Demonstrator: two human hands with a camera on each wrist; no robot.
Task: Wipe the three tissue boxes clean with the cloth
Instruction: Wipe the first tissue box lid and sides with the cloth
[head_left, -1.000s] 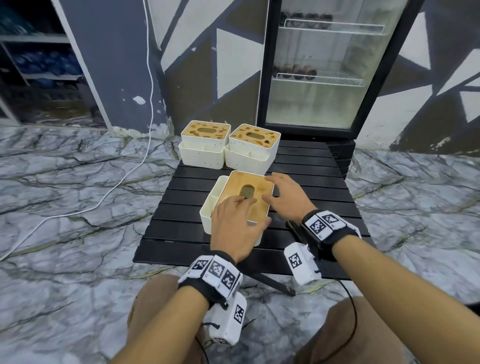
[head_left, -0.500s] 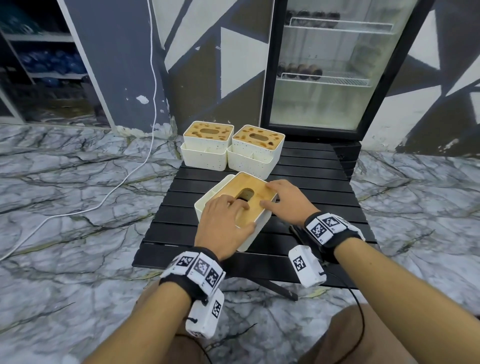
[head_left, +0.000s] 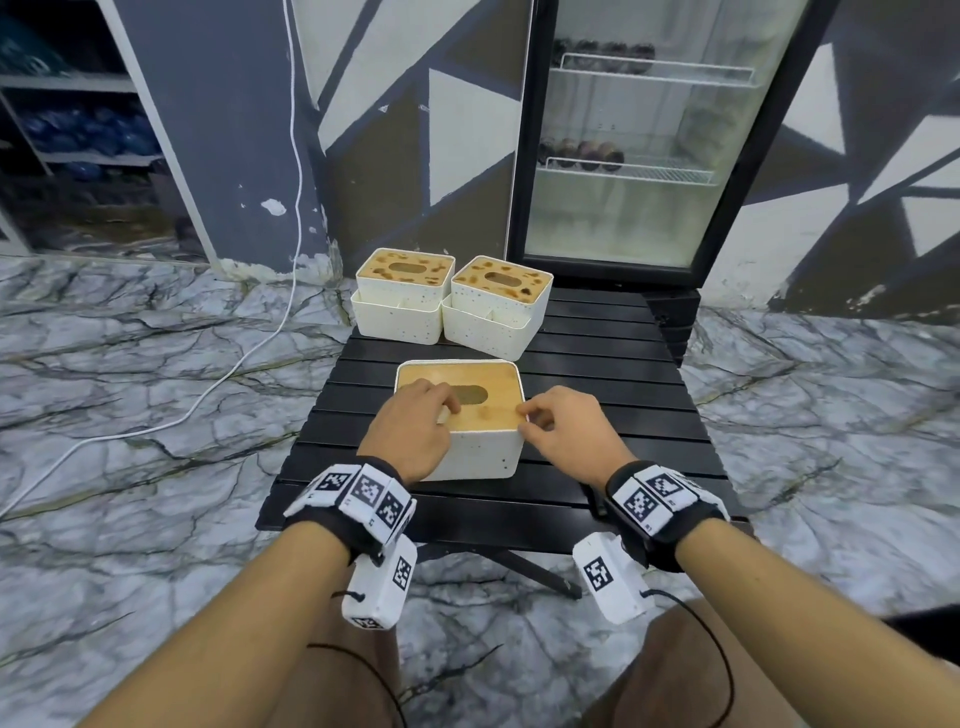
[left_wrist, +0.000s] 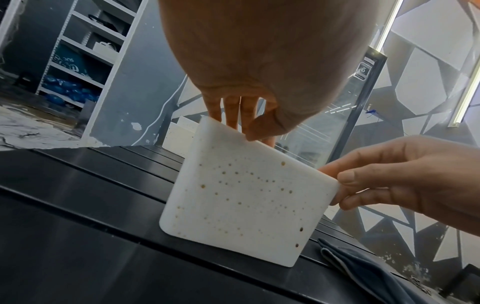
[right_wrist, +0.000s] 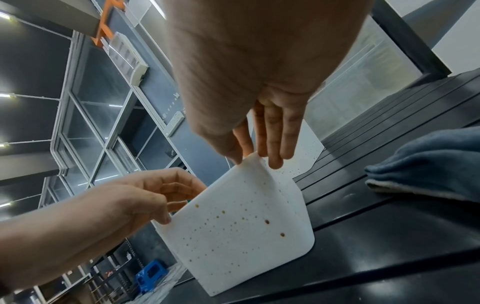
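Head view: near tissue box (head_left: 470, 415) sits on the black table (head_left: 597, 364), w/ both hands on its top edges. Left hand (head_left: 415, 426) grips the left corner, fingers curled over the lid, thumb on the side. Right hand (head_left: 566, 431) pinches the right corner. Two dirty boxes (head_left: 449, 299) sit at the back. Only the wrist views show the blue cloth (right_wrist: 428, 162) lying beside the box, right side, and brown spots on its white wall. Half a sec ago the box was turned crooked; now it sits straight.
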